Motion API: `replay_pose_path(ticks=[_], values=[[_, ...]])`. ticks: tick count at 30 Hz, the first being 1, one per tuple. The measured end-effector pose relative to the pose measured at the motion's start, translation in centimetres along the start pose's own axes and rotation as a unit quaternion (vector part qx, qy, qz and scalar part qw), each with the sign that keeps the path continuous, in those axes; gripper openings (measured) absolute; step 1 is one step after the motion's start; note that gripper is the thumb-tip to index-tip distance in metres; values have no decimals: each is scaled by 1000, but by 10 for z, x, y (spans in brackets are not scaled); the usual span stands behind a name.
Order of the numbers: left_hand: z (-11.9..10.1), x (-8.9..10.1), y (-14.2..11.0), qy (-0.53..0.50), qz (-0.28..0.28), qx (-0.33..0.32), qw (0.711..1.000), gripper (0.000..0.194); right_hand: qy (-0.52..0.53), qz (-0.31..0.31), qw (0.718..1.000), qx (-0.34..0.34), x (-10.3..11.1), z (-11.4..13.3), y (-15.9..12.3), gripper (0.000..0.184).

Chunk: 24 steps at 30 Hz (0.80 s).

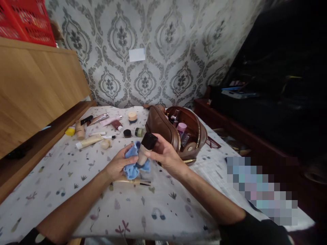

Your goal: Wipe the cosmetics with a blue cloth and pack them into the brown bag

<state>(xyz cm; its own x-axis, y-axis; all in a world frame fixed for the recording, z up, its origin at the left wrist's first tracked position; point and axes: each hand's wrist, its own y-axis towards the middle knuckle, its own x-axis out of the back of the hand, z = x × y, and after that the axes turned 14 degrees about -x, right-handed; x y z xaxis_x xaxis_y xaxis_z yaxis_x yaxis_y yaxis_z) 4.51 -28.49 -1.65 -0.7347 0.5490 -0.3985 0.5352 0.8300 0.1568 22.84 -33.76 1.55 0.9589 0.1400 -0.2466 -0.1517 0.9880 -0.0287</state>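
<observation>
The fingers [161,143] of the right hand [168,156] were curled round the upper part of a bottle [142,156], thumb laid across its body just below the cap [149,141]. The left hand [118,164] gripped a blue cloth [130,170], bunched against the bottle's left side and lower end; its thumb lay over the cloth, while its other fingers were mostly hidden.

The bottle was just below the middle of the frame, held above the sheet [76,204] and tilted, its cap toward the upper right and its base toward the lower left. The cap was black, boxy and smooth, with a slight shine. Below it the body was a pale beige, ending in a darker band near the base. Any lettering was too small to read.

Right of centre, a brown bag [160,126] gaped, a pink lid [181,127] showing among the things inside. A green jar [139,132] stood or lay at its left edge, and a black pot [127,133] was just left of that. A peach jar [132,117] stood higher up. A slim gold stick [133,182] with a dark end lay below the hands.
</observation>
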Motion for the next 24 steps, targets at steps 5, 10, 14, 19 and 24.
replay_pose_path(ticks=[5, 10, 14, 19, 24], values=[[-9, -7, -1, -22, 44, 10, 999, 57, -220, 52, 974, 3, 16, 46, -17, 54], [-19, -34, 11, -4, 87, 23, 996, 58, -368, 98, 924, 7, 23, 95, -37, 40], [-22, -65, 21, -6, 73, 4, 997, 51, -407, 72, 910, -9, 41, 137, -55, 35], [-29, -99, 20, 189, 187, -28, 964, 45, -474, -127, 868, 75, 75, 184, -72, 38], [-33, -122, 23, 436, 326, -16, 839, 72, -566, -81, 820, 34, 93, 182, -57, 41]])
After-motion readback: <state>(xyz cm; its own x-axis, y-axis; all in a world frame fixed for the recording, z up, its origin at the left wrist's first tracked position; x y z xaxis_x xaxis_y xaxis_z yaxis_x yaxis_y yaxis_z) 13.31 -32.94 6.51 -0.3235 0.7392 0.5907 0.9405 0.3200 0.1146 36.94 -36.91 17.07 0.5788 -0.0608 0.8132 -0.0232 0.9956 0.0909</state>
